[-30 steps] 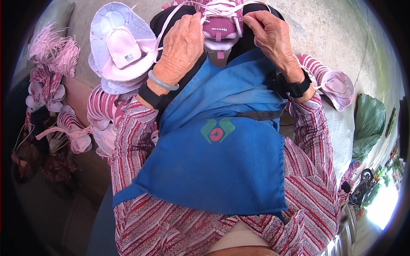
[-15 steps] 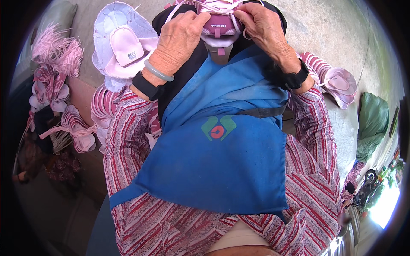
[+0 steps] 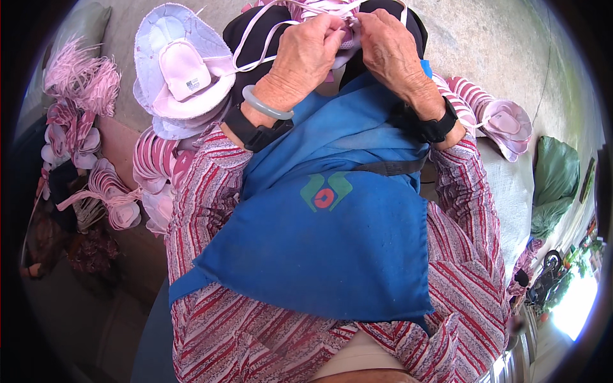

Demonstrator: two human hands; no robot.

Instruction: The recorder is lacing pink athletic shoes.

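My left hand (image 3: 305,64) pinches the lace (image 3: 257,64); right hand (image 3: 393,56) curls just beside it, can't tell its fingertips' hold. Pink shoe (image 3: 305,10) sits just beyond both, partly hidden.

Both arms reached toward the far side of the scene, elbows bent, the left forearm (image 3: 214,175) and right forearm (image 3: 465,179) slanting inward until the hands nearly met. The left hand (image 3: 305,62) showed its back, thumb and forefinger pinched together, the left wrist (image 3: 255,118) angled to the right. The right hand (image 3: 391,54) leaned left, knuckles bent, fingertips just beside the left ones; its thumb seemed tucked underneath, so its grip was hard to judge.
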